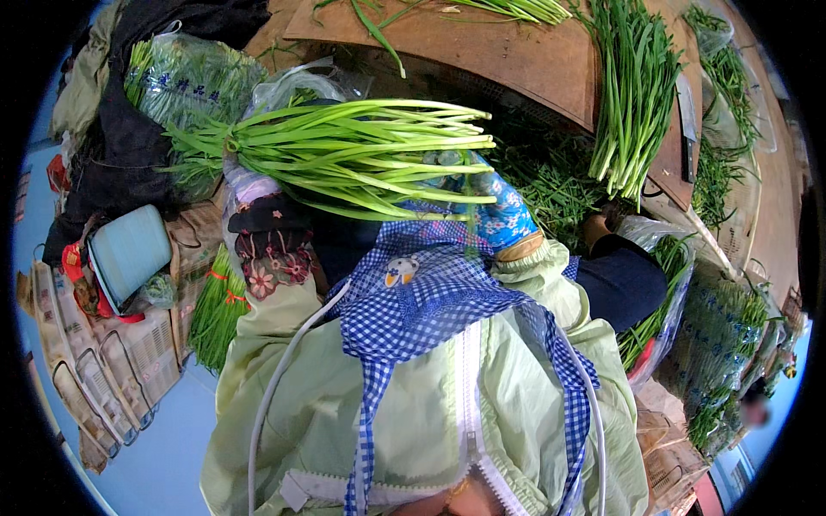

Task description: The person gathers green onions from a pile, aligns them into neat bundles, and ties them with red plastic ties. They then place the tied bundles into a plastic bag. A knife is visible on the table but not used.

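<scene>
A loose bunch of green chives (361,151) lies across in front of my chest, its pale cut ends fanned out to the right. At its leafy left end, my left hand (248,184), in a lilac covering, grips the stalks. My right hand (446,159) is at the pale stem ends, mostly behind the stalks. Its fingers are partly hidden, so their hold is unclear. A blue floral sleeve cover (506,206) is on the right forearm. Below the bunch spreads a blue checked apron (426,297).
A wooden board (452,48) ahead bears loose chives; another bunch (635,97) hangs over its right edge near a knife (687,135). Leaf scraps (548,193) lie underneath. Bagged greens (193,84) stand left, others (716,329) right. Red-tied bundles (219,309) lie near plastic crates (139,358).
</scene>
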`<state>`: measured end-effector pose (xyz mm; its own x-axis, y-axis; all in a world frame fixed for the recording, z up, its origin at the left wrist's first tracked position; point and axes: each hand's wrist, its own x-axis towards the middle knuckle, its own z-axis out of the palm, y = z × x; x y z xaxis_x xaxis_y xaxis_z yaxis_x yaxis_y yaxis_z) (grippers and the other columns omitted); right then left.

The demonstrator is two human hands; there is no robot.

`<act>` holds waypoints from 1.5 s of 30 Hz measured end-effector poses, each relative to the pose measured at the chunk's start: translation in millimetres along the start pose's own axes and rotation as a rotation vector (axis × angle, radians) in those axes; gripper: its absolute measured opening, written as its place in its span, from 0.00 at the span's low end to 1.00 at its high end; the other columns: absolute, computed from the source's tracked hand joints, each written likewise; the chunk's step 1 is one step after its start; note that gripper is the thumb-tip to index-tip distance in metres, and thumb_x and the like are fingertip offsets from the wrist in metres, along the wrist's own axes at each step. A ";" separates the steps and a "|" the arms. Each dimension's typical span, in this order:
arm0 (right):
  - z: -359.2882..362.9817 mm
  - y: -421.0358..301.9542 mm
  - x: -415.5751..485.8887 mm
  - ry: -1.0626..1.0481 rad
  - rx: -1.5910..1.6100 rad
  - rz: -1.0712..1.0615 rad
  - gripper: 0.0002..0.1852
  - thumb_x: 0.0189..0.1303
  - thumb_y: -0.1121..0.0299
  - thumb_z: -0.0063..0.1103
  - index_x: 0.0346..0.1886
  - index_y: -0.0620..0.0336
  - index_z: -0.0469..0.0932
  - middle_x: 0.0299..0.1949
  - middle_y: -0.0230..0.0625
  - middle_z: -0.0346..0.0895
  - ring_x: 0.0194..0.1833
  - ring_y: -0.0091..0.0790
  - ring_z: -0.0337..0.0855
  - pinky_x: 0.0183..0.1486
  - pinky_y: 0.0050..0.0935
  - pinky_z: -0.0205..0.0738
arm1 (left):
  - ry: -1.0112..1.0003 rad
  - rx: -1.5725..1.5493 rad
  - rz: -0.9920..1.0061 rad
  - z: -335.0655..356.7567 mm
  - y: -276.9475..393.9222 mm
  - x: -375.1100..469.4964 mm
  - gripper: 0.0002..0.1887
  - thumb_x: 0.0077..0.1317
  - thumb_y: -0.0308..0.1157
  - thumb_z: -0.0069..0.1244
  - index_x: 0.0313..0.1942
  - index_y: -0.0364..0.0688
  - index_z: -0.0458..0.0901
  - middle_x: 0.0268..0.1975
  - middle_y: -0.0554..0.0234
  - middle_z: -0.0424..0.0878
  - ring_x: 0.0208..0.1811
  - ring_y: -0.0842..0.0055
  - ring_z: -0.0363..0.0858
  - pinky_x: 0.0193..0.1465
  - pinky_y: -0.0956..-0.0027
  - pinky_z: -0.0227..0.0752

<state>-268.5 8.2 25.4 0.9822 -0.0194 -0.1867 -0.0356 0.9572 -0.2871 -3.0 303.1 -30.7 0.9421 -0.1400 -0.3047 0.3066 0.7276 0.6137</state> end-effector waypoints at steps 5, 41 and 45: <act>-2.2 -10.3 0.6 -0.133 0.153 0.082 0.19 0.60 0.66 0.49 0.54 0.64 0.69 0.48 0.44 0.74 0.49 0.39 0.74 0.56 0.39 0.68 | -0.219 -0.085 -0.137 -20.2 9.0 8.2 0.25 0.58 0.47 0.48 0.50 0.38 0.74 0.51 0.44 0.75 0.48 0.54 0.75 0.52 0.47 0.69; 9.3 -14.3 36.6 -0.068 -0.903 0.052 0.14 0.59 0.65 0.54 0.44 0.65 0.76 0.38 0.35 0.78 0.36 0.24 0.76 0.38 0.24 0.69 | 0.120 0.043 -0.061 12.6 -0.9 -12.5 0.26 0.60 0.48 0.42 0.52 0.38 0.72 0.54 0.49 0.73 0.53 0.53 0.71 0.57 0.44 0.61; 2.2 21.8 52.6 0.144 -0.584 0.092 0.13 0.60 0.62 0.55 0.39 0.64 0.78 0.32 0.36 0.79 0.27 0.24 0.76 0.30 0.21 0.68 | 0.122 0.003 -0.069 19.6 -0.1 -20.6 0.27 0.61 0.49 0.40 0.54 0.38 0.70 0.56 0.49 0.72 0.55 0.53 0.70 0.58 0.44 0.59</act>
<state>-217.2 28.7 11.4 0.9368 -0.0220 -0.3492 -0.2548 0.6412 -0.7238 -19.7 292.7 -10.2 0.8953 -0.1069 -0.4325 0.3707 0.7172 0.5901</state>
